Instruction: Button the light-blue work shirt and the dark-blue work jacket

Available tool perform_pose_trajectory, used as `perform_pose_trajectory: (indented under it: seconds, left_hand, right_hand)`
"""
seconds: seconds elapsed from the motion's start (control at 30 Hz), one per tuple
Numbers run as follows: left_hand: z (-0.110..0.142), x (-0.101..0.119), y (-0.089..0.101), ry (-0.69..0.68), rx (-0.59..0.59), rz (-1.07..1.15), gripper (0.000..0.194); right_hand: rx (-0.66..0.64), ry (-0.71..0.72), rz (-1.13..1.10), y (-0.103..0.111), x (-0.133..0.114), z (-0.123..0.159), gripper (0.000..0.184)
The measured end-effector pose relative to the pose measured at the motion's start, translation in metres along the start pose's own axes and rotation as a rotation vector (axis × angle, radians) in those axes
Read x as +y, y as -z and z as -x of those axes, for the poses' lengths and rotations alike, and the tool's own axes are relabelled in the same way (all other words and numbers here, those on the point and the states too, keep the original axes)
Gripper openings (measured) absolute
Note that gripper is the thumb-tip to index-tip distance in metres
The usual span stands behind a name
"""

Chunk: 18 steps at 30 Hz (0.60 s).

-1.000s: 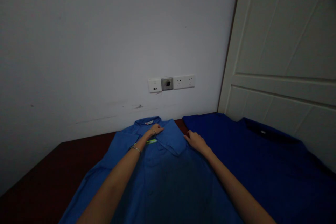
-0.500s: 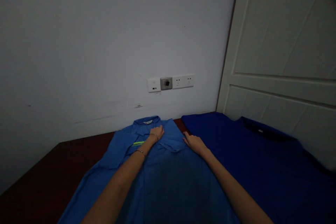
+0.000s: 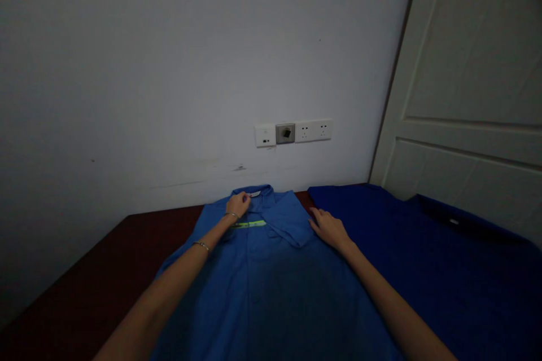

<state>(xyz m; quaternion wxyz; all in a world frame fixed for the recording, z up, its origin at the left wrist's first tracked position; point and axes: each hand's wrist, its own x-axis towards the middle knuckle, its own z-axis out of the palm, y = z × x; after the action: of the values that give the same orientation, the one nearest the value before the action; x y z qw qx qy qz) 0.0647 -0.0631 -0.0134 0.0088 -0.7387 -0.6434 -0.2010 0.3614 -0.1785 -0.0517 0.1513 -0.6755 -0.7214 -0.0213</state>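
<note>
Our light-blue shirt [image 3: 275, 293] lies spread on the counter [image 3: 105, 265] before us. Our right hand [image 3: 331, 229] is at its right side, fingers slightly apart. Farther off, our left hand [image 3: 237, 205] has its fingers together by the collar [image 3: 267, 192].

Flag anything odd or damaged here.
Dark scuffs mar the pale wall, just above the light-blue collar. The grey plate looks mismatched between white plates. No spill visible.
</note>
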Motion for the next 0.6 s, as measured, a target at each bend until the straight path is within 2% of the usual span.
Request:
perform_pose_trajectory:
  seconds: [0.1,0.27,0.37,0.43,0.53,0.6]
  left_hand:
    - [0.006,-0.028,0.015,-0.006,0.008,0.046,0.027]
    - [0.031,-0.065,0.033,-0.037,-0.018,0.028,0.03]
    - [0.05,-0.085,0.04,-0.131,-0.077,-0.007,0.031]
    - [0.065,-0.097,0.041,-0.253,-0.139,-0.037,0.033]
    - [0.09,-0.112,0.041,-0.408,-0.241,-0.1,0.045]
    - [0.106,-0.118,0.04,-0.444,-0.305,-0.145,0.054]
  right_hand:
    - [0.016,0.165,-0.078,0.002,-0.012,0.001,0.044]
    - [-0.075,0.418,-0.209,-0.004,-0.039,0.01,0.053]
    - [-0.144,0.463,-0.213,-0.014,-0.049,0.015,0.062]
    - [-0.169,0.466,-0.2,-0.02,-0.052,0.017,0.063]
    - [-0.174,0.467,-0.181,-0.027,-0.051,0.018,0.059]
    - [-0.163,0.469,-0.166,-0.03,-0.05,0.019,0.056]
